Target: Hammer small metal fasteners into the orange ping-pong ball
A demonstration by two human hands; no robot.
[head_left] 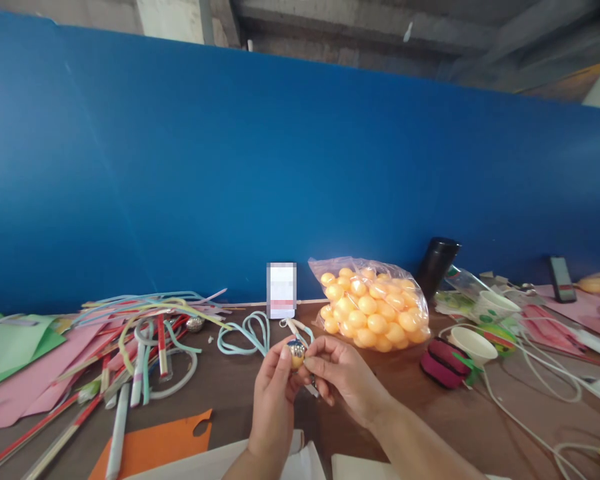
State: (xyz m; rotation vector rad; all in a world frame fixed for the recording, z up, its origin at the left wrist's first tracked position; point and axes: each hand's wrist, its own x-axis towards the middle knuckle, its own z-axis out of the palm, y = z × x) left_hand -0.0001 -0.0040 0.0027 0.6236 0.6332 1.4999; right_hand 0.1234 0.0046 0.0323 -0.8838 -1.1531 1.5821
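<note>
In the middle of the head view, a small shiny silver ball [296, 352] with a yellowish lower part sits between the fingers of my left hand [274, 380]. My thumb and fingers press on its sides. My right hand [347, 373] is pinched closed at the ball's right side. What its fingertips hold, if anything, is hidden. A thin pale strip [311, 389] shows below the fingers. Just behind my hands lies a looped light blue cord [247, 333], and a bag of orange balls [375, 310] rests behind my right hand.
Left lies a heap of tubes and sticks [135, 353] with another silver ball [195, 323], coloured paper [35, 380] and orange paper [155, 443]. A phone-like screen [281, 290] stands against the blue partition [230, 167]. Right are a maroon pouch [445, 363], paper cup [474, 345], dark bottle [437, 267] and white cable [510, 413].
</note>
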